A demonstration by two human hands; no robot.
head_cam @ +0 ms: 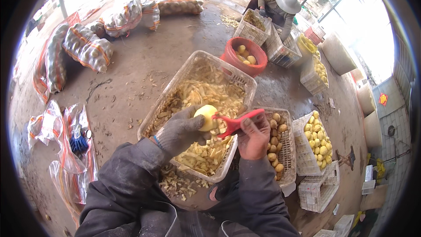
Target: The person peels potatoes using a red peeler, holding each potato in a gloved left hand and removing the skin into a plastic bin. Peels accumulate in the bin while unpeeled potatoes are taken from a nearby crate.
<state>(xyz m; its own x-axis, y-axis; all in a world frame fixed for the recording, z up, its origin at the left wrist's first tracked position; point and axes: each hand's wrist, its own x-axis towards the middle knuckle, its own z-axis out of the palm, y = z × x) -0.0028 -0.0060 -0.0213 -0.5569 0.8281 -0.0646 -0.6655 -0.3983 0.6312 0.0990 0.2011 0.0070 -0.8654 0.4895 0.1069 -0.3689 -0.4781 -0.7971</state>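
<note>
My left hand [181, 130], in a grey knitted glove, holds a peeled yellow potato [206, 117]. My right hand [254, 138] is bare and grips the handle of a red peeler [235, 123], whose head is at the potato's right side. Both hands are above a plastic crate [198, 53] heaped with potato peelings [200, 93]. To the right of it, another crate [291, 158] contains unpeeled potatoes [273, 141]. Beyond the peelings, a red tub [230, 51] holds several peeled potatoes [251, 60].
A white crate of peeled potatoes [317, 135] stands at the right, near an empty crate [317, 192]. A co-worker [278, 5] bends over crates at the top. Filled mesh sacks [88, 47] lie at upper left; blue gloves [78, 141] rest on plastic sacks at left.
</note>
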